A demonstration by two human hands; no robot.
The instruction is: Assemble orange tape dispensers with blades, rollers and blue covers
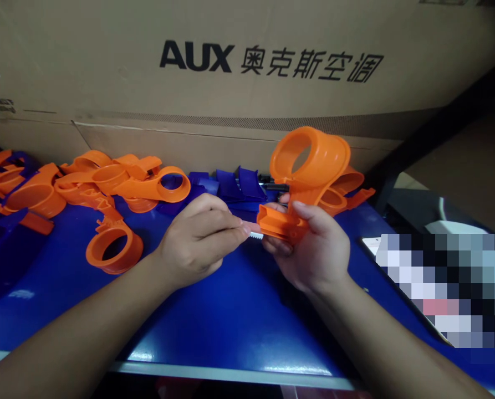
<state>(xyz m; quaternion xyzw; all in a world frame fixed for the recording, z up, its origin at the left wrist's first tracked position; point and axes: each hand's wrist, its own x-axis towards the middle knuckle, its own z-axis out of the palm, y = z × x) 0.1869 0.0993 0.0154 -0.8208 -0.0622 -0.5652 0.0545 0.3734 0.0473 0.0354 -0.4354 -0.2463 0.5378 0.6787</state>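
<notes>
My right hand (316,249) is closed around an orange plastic part with a wide ring at its top, which looks like a tape dispenser frame (309,160). A narrow slotted end of the frame points left. My left hand (201,238) pinches a small white toothed strip (255,235) between thumb and fingers, just left of that slotted end. Whether the strip touches the frame I cannot tell. Both hands are held above the blue tabletop (230,327).
Several orange ring-shaped frames (114,246) lie at the left, with blue plastic pieces (247,185) at the back centre. A large cardboard box (230,100) stands behind. At right lies a phone-like device (370,242), its screen blurred out, and a dark post (422,127) rises.
</notes>
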